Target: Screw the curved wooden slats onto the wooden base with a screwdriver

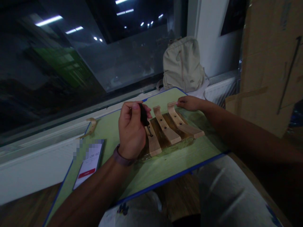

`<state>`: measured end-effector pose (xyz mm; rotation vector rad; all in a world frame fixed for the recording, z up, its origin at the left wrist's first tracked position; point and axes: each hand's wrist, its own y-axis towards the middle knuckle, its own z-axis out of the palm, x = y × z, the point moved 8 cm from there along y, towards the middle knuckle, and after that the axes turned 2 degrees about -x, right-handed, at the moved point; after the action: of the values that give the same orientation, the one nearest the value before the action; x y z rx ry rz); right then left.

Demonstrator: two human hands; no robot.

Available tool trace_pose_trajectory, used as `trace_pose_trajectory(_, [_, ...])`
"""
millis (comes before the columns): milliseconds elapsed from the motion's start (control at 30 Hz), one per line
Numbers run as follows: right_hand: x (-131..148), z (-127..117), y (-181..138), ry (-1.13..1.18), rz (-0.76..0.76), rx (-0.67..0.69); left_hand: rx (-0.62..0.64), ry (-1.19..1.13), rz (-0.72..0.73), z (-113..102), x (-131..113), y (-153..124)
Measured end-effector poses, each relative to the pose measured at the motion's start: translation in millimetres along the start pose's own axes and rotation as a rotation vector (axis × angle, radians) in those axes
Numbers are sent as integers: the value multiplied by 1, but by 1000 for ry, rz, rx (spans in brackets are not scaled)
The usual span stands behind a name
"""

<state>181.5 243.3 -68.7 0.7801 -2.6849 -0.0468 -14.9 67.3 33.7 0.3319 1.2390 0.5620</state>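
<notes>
My left hand (131,132) is closed around the black handle of a screwdriver (143,115). Its shaft slants down to a hole in the left wooden hook (155,146), whose upper part is behind my hand. A middle wooden hook (168,132) and a right wooden hook (183,124) lie alongside, each with dark holes. All three rest across a dark brown board (158,128). The fingers of my right hand (190,102) are closed at the curled upper end of the right hook.
The work lies on a green tabletop (165,171) with blue edging, above my knees. A phone (88,165) lies at left, and another curved wooden piece (92,126) is near the left edge. Behind are a backpack (183,64), a window and a radiator (221,90); cardboard (267,66) stands right.
</notes>
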Motion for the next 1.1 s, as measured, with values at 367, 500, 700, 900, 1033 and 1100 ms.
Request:
trace_pose_trajectory(367, [0, 0, 0, 2, 1, 6, 13, -31, -3, 2, -3, -1])
trace_pose_trajectory(500, [2, -1, -1, -21, 0, 1, 13, 11, -34, 1, -4, 1])
trace_pose_trajectory(700, [2, -1, -1, -20, -21, 2, -16, -72, 15, 0, -6, 1])
trace_pose_trajectory(900, [3, -2, -1, -34, -25, 5, -1, 7, 19, 0, -5, 2])
trace_pose_trajectory(1033, [2, 0, 0, -34, -34, 2, -8, 5, -34, 1, -3, 1])
trace_pose_trajectory(1100, [1, 0, 1, -34, -30, 1, -23, -17, -23, 1, -3, 0])
